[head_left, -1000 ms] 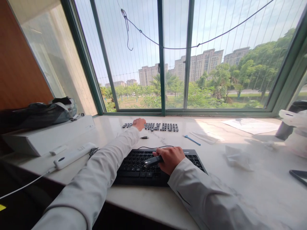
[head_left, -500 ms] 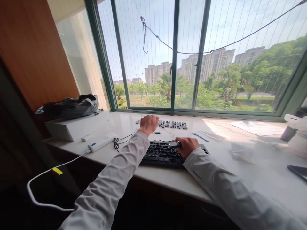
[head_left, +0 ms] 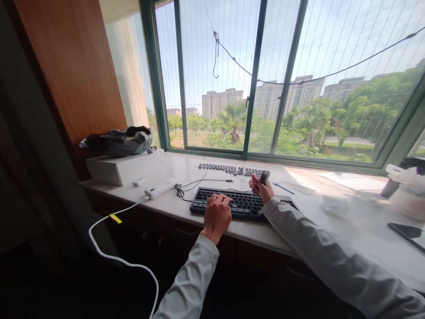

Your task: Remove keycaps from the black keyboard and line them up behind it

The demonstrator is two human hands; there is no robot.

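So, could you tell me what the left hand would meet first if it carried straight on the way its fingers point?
The left hand already rests on the black keyboard; straight on, probably the cable, then the row of loose keycaps.

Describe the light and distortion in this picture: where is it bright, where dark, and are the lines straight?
Head view: daylight through the window washes out the right counter; the lower left under the counter is almost black. The window frames bow and lean, a wide-lens effect. The left hand on the keyboard and the right hand holding a small dark tool are evenly lit and fairly sharp.
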